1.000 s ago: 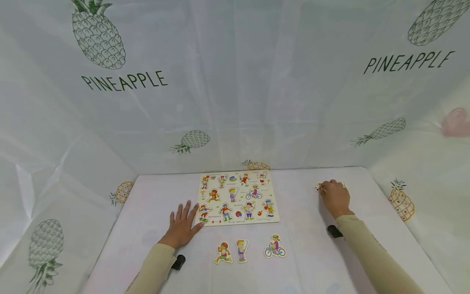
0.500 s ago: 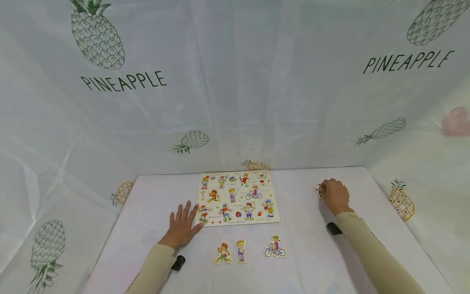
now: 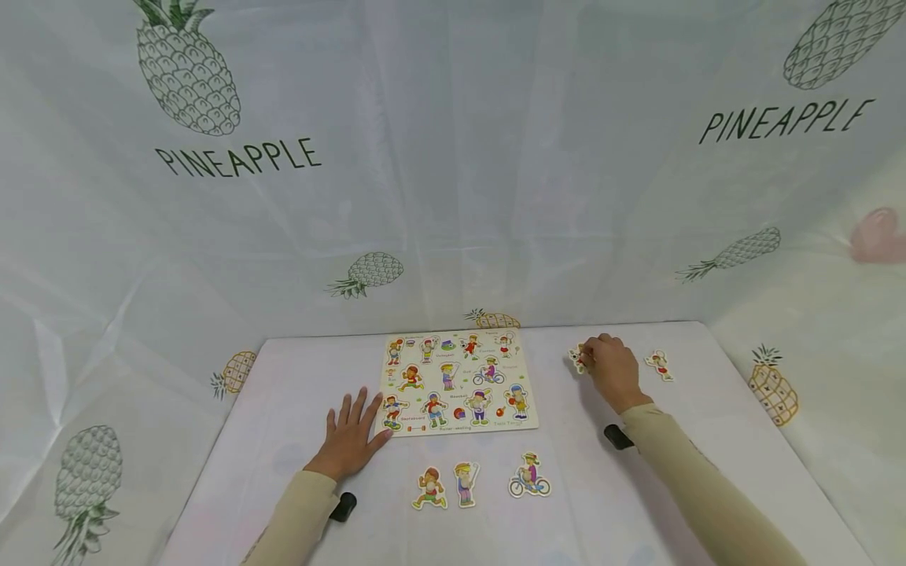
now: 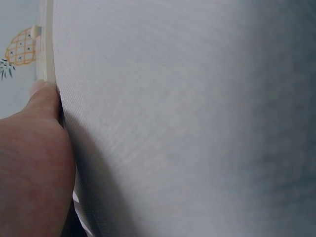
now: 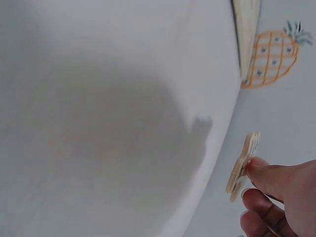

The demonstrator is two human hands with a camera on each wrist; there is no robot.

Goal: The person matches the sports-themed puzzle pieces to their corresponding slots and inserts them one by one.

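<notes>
Beige-sleeved, the right hand (image 3: 614, 369) pinches a small puzzle piece (image 3: 579, 358) in curled fingertips above the table (image 3: 283, 440) right of the puzzle board (image 3: 458, 381), while the left hand (image 3: 351, 436) lies flat, fingers spread, touching the board's left corner.

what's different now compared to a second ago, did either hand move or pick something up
The right hand has moved left toward the puzzle board, pinching one small puzzle piece lifted clear of the table. A second piece that it covered now lies uncovered where it was. The left hand, the board and the three front pieces stayed put.
</notes>
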